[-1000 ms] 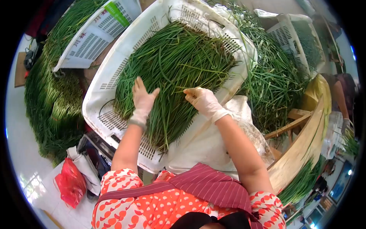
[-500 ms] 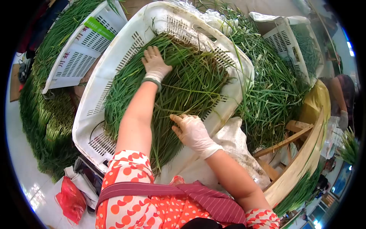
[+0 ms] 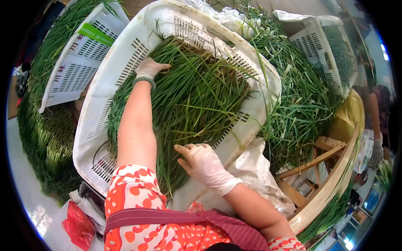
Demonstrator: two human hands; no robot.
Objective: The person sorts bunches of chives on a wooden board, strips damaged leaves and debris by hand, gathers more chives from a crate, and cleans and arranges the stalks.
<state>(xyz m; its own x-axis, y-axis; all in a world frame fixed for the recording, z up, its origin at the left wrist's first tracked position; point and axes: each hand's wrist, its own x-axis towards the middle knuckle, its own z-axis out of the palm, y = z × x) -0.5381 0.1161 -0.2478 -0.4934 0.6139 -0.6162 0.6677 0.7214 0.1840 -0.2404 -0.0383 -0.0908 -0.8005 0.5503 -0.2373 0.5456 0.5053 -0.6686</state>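
Observation:
A pile of long green garlic chives (image 3: 197, 96) fills much of the large white slotted crate (image 3: 94, 121) in front of me. My left hand (image 3: 151, 69), in a pale glove with a green band at the wrist, is at the pile's upper left edge. Its thumb lies across the top of the chives and its fingers curl down over the side, their tips hidden. My right hand (image 3: 203, 165), gloved too, hovers at the crate's near right side beside the lower ends of the leaves. Index finger and thumb are apart, with nothing visible between them.
More loose chives (image 3: 293, 96) are heaped right of the crate. Another white crate (image 3: 73, 71) stands at left, near stacked bundles (image 3: 54, 146). A wooden frame (image 3: 314, 159), white sack (image 3: 255, 163) and red plastic bag (image 3: 78, 224) lie around me. Another person's gloved hand (image 3: 377, 150) shows at far right.
My left hand has gone from lying spread on top of the chives to their left edge, its fingers now curled down. My right hand has shifted slightly left and toward me.

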